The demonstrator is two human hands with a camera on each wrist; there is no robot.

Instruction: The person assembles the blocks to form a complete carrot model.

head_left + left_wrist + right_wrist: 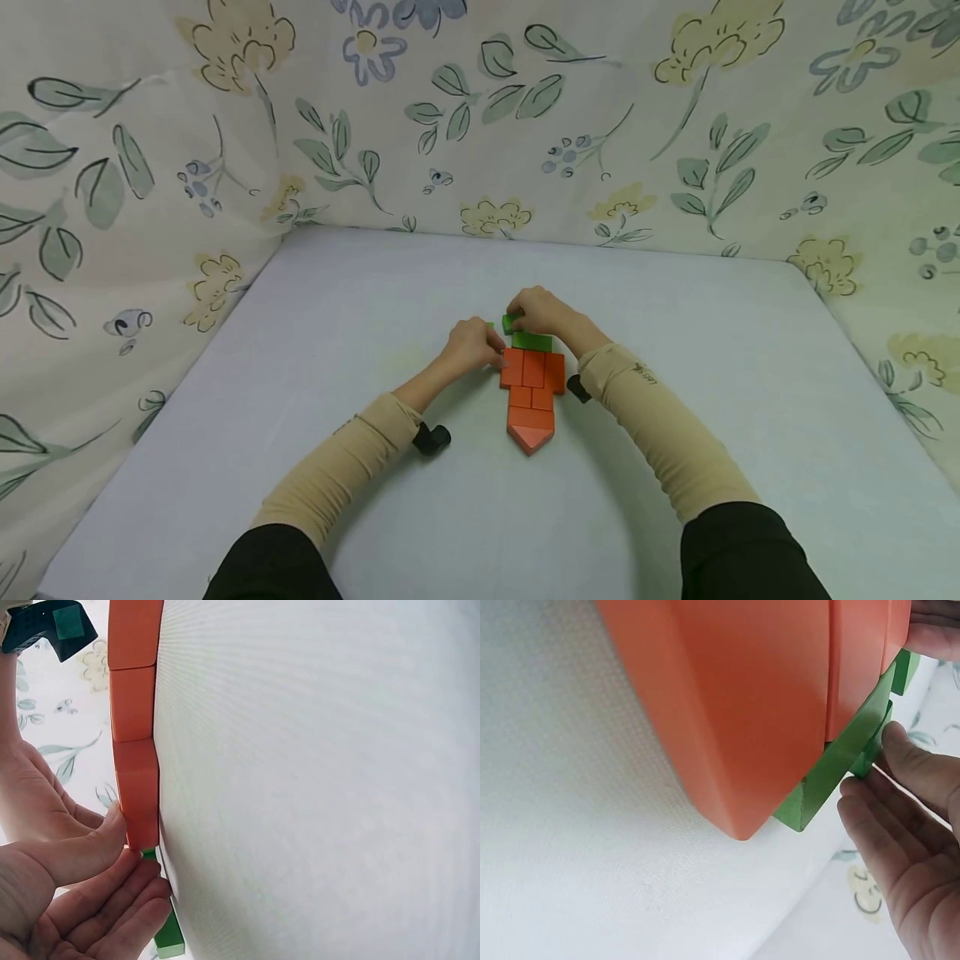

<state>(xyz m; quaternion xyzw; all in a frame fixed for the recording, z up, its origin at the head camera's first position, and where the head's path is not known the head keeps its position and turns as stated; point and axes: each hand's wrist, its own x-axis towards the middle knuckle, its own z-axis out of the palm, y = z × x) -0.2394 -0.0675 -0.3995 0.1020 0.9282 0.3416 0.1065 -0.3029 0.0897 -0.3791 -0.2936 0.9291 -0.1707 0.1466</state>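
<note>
In the head view, several orange blocks (532, 398) lie flat together, the lowest ending in a point toward the person. A long green block (532, 342) sits against their far end. My right hand (546, 312) pinches a small green block (871, 746) between thumb and fingers just beyond the long one. My left hand (471, 348) is at the upper left orange block (137, 795). Its thumb touches that block's side, while the other fingers extend past its end, near the table. Another green block (170, 941) lies beyond these fingers, partly hidden.
The blocks lie on a white table (375, 275) with floral cloth (480, 108) behind and at both sides. Black wrist cameras, one on the left wrist (432, 439) and one on the right (578, 389), hang close to the tabletop.
</note>
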